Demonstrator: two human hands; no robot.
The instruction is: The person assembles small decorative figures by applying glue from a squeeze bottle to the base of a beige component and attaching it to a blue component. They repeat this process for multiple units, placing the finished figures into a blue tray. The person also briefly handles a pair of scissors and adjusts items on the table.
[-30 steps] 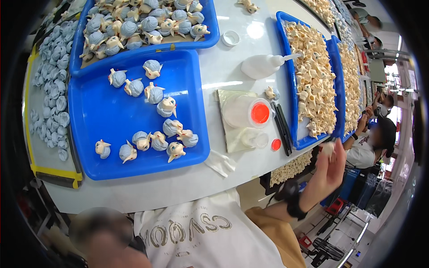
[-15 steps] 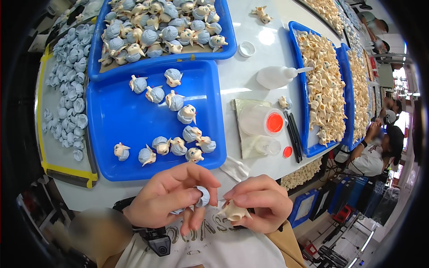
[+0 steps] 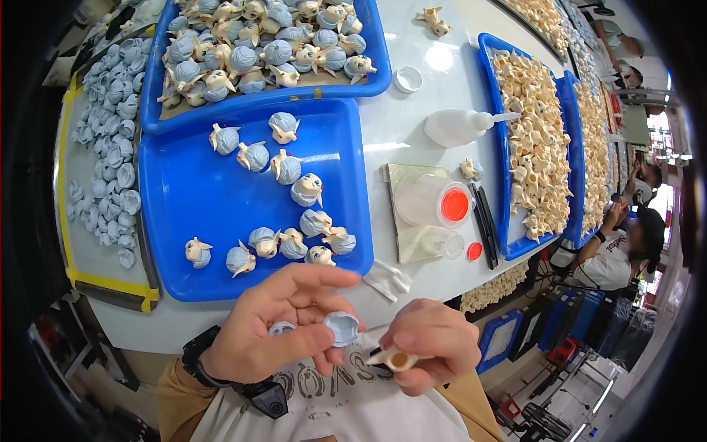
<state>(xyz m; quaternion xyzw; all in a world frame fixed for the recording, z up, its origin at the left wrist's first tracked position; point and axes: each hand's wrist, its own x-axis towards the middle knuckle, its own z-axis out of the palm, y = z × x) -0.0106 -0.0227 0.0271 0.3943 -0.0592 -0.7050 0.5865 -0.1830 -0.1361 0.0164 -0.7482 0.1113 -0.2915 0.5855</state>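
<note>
Here they are, both hands up close at the near edge of the counter (image 3: 471, 96), above the white shirt (image 3: 375, 420). The left hand (image 3: 258, 339) pinches a blue-grey hair piece (image 3: 342, 329) between thumb and fingers, hollow side showing, with a second hair piece (image 3: 280, 328) tucked further back among the fingers. The right hand (image 3: 442, 342) has its fingers closed around a cream head piece (image 3: 401, 359), its round opening in view and a pointed ear poking out toward the left hand. Head and hair are near each other, apart, not touching!

Now the danger: that tucked piece looks loosely kept, so any spreading of the left fingers could drop it. The front one is gripped near its rim; a hard thumb squeeze might warp it or flip it free. And that thin ear (a delicate-looking point) could bend if it bumps the hair's edge. Over on the counter, the white squeeze bottle (image 3: 451, 129) lies with its nozzle (image 3: 507, 116) across the blue tray's rim (image 3: 496, 147); a knock could dribble onto the parts.
</note>
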